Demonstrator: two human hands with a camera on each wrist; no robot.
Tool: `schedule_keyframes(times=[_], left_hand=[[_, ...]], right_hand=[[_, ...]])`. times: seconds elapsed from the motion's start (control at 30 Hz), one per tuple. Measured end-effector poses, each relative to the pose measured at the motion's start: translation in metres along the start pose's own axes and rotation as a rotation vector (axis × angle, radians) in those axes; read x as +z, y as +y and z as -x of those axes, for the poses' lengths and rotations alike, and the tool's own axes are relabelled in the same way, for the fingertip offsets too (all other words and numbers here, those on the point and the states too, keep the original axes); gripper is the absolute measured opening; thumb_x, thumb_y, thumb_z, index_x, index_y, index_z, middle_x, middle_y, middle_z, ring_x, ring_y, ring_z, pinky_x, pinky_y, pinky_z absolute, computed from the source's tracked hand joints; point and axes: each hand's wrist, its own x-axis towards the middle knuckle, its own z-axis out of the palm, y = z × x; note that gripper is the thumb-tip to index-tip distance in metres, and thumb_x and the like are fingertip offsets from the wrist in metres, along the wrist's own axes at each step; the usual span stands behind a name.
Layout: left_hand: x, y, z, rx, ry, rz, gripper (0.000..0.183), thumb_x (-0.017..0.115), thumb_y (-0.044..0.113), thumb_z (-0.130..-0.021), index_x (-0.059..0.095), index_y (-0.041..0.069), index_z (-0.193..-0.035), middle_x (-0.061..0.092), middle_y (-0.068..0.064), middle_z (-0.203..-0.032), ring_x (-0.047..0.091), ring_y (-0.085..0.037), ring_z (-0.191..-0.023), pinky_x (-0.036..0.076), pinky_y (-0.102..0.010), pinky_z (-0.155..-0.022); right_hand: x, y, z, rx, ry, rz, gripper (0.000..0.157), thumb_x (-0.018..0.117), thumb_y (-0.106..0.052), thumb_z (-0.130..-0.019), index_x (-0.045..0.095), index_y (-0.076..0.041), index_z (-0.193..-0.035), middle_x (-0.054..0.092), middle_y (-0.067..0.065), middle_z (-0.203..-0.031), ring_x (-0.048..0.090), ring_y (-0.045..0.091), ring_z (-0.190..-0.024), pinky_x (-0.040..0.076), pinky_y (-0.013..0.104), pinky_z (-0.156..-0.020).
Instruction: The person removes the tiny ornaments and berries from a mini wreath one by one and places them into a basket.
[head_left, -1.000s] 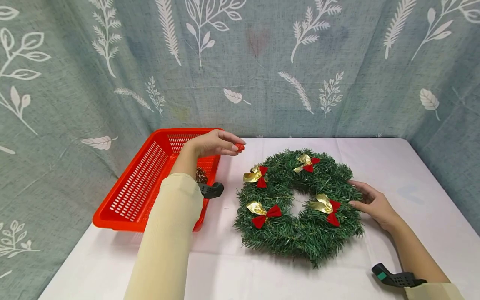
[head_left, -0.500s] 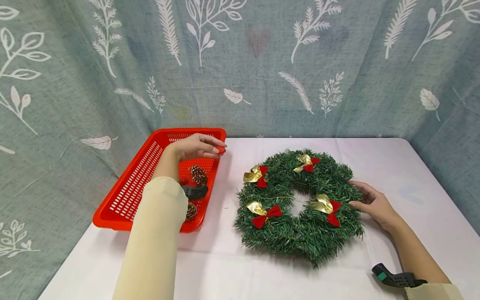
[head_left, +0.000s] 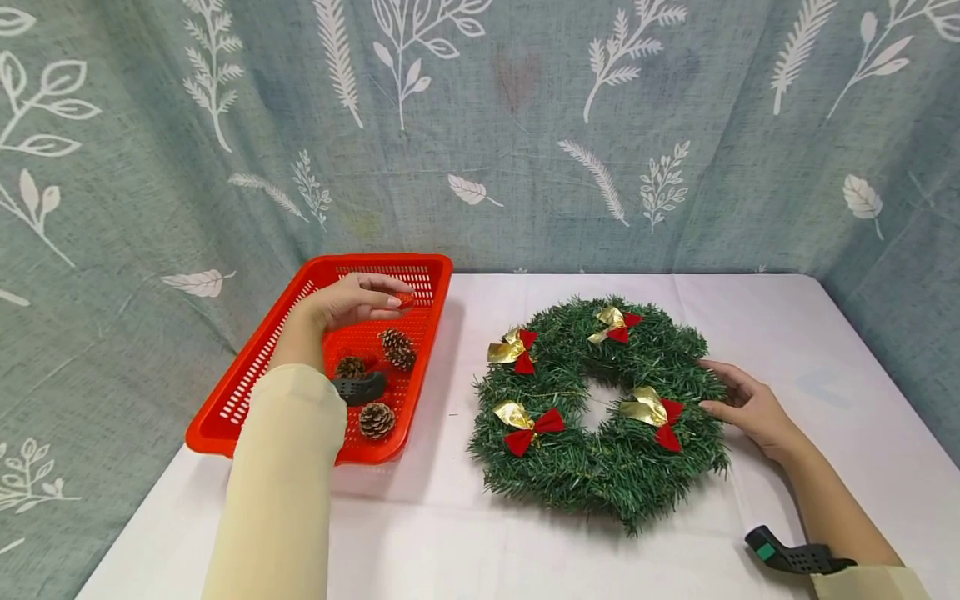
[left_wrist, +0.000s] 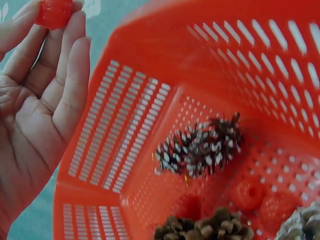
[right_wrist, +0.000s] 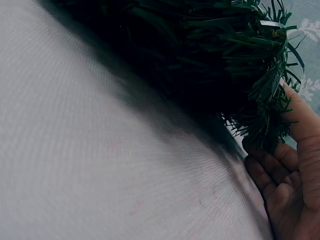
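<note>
In the head view my left hand point(head_left: 348, 302) is over the far part of the red plastic basket point(head_left: 378, 454). Its thumb and fingertips pinch a small, bumpy red berry decoration point(left_wrist: 55, 14). Below it, the basket holds several pine cones point(head_left: 377, 420); the left wrist view also shows red berries point(left_wrist: 247, 192) among them. A round green wreath point(head_left: 600, 479) lies flat on the table, dressed with several gold-and-red bows point(head_left: 533, 427). My right hand point(head_left: 750, 414) grips the wreath's right edge, thumb against the greenery and fingers at its underside.
A white cloth covers the table point(head_left: 420, 533). Behind it and along both sides hangs a grey-green leaf-patterned curtain point(head_left: 517, 225). Slotted walls rise around the basket, left of the wreath. A black wrist strap point(head_left: 798, 557) sits on my right forearm.
My left hand has moved left with the red berry, from past the basket's right rim to over the inside, uncovering pine cones. The right hand and wreath stay where they were.
</note>
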Motion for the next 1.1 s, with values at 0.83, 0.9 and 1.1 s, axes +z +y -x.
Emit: schedule_keyframes(times=[0.83,0.9,1.1], left_hand=[[-0.052,-0.052,0.035,0.01,0.225,-0.133,0.02,0.06,0.011,-0.093,0.072,0.026,-0.098,0.069,0.013,-0.101,0.065,-0.007,-0.097,0.053,-0.02,-0.083],[-0.053,-0.056,0.035,-0.003,0.237,-0.166,0.017,0.061,0.014,-0.092,0.071,0.023,-0.103,0.069,0.014,-0.101,0.064,-0.008,-0.1,0.052,-0.021,-0.086],[-0.054,-0.062,0.031,-0.022,0.262,-0.291,0.042,0.063,0.022,-0.092,0.057,0.005,-0.13,0.065,0.017,-0.104,0.059,-0.012,-0.111,0.046,-0.032,-0.099]], right_hand=[[0.003,0.001,-0.002,-0.001,0.006,-0.007,0.06,0.064,0.001,-0.087,0.045,-0.015,-0.141,0.047,-0.014,-0.139,0.035,-0.017,-0.117,0.034,0.003,-0.088],[0.003,0.001,-0.002,-0.003,0.005,-0.012,0.059,0.064,0.002,-0.087,0.045,-0.015,-0.141,0.048,-0.013,-0.138,0.036,-0.017,-0.117,0.034,0.003,-0.088],[0.002,0.001,0.0,0.0,0.013,-0.005,0.059,0.063,0.001,-0.087,0.046,-0.017,-0.14,0.044,-0.015,-0.139,0.037,-0.018,-0.115,0.036,0.004,-0.086]])
